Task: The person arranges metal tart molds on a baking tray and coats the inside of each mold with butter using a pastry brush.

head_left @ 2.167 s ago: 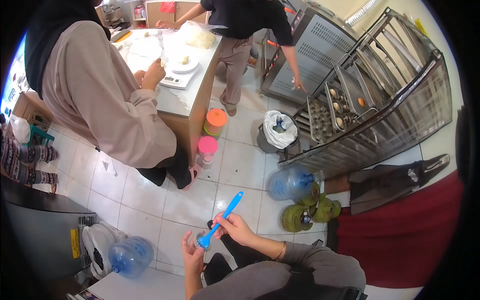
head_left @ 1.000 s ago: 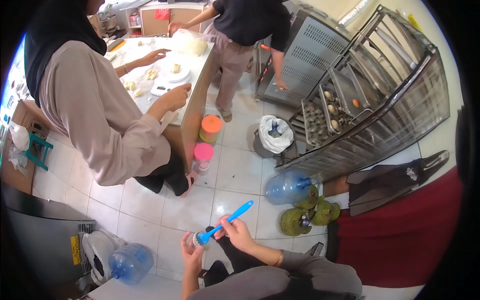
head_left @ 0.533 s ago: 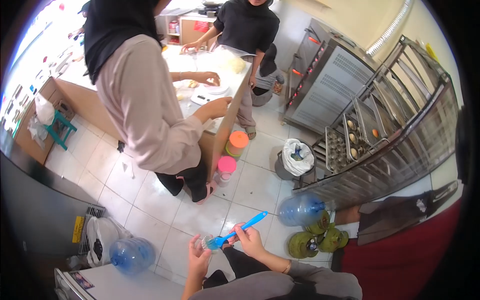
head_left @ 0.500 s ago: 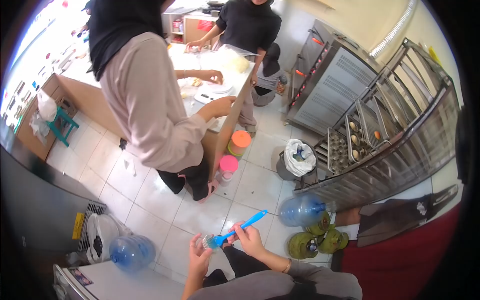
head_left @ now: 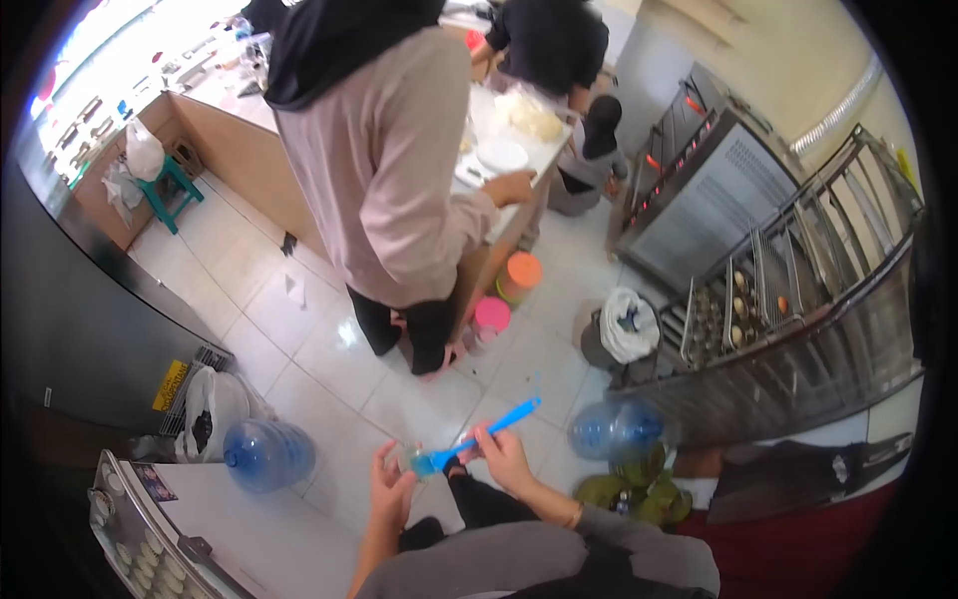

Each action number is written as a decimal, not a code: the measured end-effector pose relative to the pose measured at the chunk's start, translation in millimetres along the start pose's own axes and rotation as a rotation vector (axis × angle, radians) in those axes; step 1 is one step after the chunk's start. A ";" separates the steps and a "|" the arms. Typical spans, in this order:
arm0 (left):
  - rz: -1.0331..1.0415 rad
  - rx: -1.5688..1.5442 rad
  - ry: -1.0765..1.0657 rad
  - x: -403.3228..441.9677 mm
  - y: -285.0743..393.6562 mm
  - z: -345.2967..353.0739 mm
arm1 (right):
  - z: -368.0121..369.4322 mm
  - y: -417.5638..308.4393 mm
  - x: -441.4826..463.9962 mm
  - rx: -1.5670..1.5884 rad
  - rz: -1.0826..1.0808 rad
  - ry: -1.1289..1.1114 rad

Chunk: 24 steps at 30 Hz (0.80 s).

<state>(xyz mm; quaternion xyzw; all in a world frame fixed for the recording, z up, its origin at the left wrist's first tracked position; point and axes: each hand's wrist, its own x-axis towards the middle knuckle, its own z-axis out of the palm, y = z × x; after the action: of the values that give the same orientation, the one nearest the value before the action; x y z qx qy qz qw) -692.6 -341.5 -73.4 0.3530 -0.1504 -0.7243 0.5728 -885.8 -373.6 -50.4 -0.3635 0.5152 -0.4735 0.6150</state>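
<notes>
A blue pastry brush (head_left: 489,431) is in front of my body, its handle slanting up to the right. My right hand (head_left: 504,461) is closed around the handle near its middle. At the brush's lower left end is a pale, see-through bristle head (head_left: 419,461), blurred. My left hand (head_left: 392,487) is at that end, its thumb and fingers bent around the bristles and seeming to grip them. Below both hands are my dark trouser legs and the tiled floor (head_left: 344,484).
A person in a beige top (head_left: 414,190) stands at the worktable (head_left: 230,150); others are beyond. A lined bin (head_left: 629,329), a tray rack (head_left: 798,369) and blue water bottles (head_left: 267,454) (head_left: 614,429) stand around. An oven (head_left: 704,170) is at the back right. A white freezer-like top (head_left: 239,529) lies lower left.
The view has shifted, so the room's things sit differently in frame. Both hands keep the brush in nearly the same pose. The beige-topped person's far hand no longer shows.
</notes>
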 end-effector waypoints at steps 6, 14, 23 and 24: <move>-0.026 0.046 -0.009 -9.6 -6.5 -11.0 | 24.3 -31.5 7.1 0.253 0.148 -0.059; 0.148 -0.065 0.007 -19.2 4.7 12.1 | 14.3 -17.8 2.0 0.153 0.027 -0.140; 0.113 -0.061 0.059 -26.9 2.8 11.9 | 42.8 -46.9 9.6 0.185 -0.052 -0.348; 0.151 -0.176 0.033 -28.3 7.8 13.1 | 51.7 -61.0 11.6 0.248 -0.047 -0.358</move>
<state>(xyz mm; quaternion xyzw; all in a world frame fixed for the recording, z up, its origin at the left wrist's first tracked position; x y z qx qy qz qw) -693.2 -319.8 -49.7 0.3009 -0.1028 -0.6835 0.6571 -847.7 -404.4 13.9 -0.3754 0.3269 -0.4754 0.7254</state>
